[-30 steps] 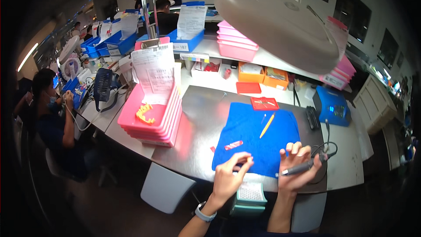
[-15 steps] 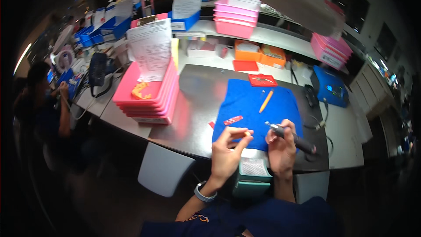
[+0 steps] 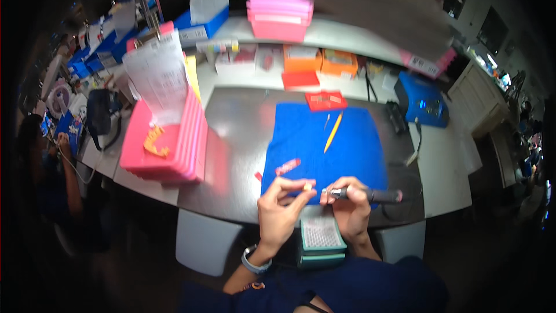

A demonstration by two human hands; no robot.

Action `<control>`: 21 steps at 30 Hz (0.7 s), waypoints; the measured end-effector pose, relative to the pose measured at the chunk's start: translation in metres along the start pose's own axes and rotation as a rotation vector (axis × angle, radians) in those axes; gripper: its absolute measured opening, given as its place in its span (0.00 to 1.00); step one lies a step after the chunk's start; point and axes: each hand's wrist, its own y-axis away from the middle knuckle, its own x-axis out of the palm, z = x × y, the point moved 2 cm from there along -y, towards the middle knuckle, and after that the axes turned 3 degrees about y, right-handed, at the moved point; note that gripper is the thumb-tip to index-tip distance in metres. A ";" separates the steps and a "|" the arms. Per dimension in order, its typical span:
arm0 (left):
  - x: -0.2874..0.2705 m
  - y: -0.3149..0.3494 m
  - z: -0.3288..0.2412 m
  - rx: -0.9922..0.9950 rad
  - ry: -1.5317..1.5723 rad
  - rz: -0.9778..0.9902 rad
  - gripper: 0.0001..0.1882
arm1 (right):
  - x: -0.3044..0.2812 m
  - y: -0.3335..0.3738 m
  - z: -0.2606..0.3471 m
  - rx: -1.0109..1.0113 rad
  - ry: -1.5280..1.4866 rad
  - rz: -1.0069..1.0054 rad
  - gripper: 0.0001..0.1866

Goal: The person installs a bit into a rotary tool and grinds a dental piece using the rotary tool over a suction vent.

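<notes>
Between the thumb and fingertips of my left hand (image 3: 279, 208) is a small pale piece (image 3: 307, 187), tooth-like in colour and too small to make out well. My right hand (image 3: 351, 213) is closed round a dark rotary handpiece (image 3: 376, 195), its metal tip pointing left at the pale piece. A narrow gap seems to lie between tip and piece. Both hands are over the near edge of a blue cloth (image 3: 324, 162). On the cloth lie a yellow-orange pencil-like stick (image 3: 333, 132), a thin instrument (image 3: 326, 123) and a red-and-white packet (image 3: 288, 167).
Stacked pink trays (image 3: 194, 145) stand left, an orange jaw-shaped model (image 3: 154, 141) in the top one. Behind the cloth are a red tray (image 3: 326, 101) and orange boxes (image 3: 302, 61). A blue control unit (image 3: 421, 101) with a cord stands right. A green box (image 3: 322, 259) sits below my hands.
My right hand has moved left and turned the handpiece nearly level, bringing its tip close to the pale piece in my left hand. The whole view has shifted, with the bench appearing further left.
</notes>
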 end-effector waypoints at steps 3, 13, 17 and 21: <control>-0.006 0.000 0.008 0.058 0.021 -0.020 0.09 | 0.005 -0.003 -0.001 0.058 0.055 -0.063 0.16; -0.004 0.001 0.010 0.154 -0.046 -0.069 0.10 | -0.004 -0.009 -0.006 0.057 0.122 0.078 0.14; -0.007 0.007 0.012 0.180 -0.046 -0.088 0.12 | -0.002 -0.002 -0.008 0.053 0.122 0.071 0.14; -0.007 0.002 0.017 0.267 -0.122 -0.008 0.13 | -0.001 -0.003 -0.007 0.049 0.118 0.059 0.13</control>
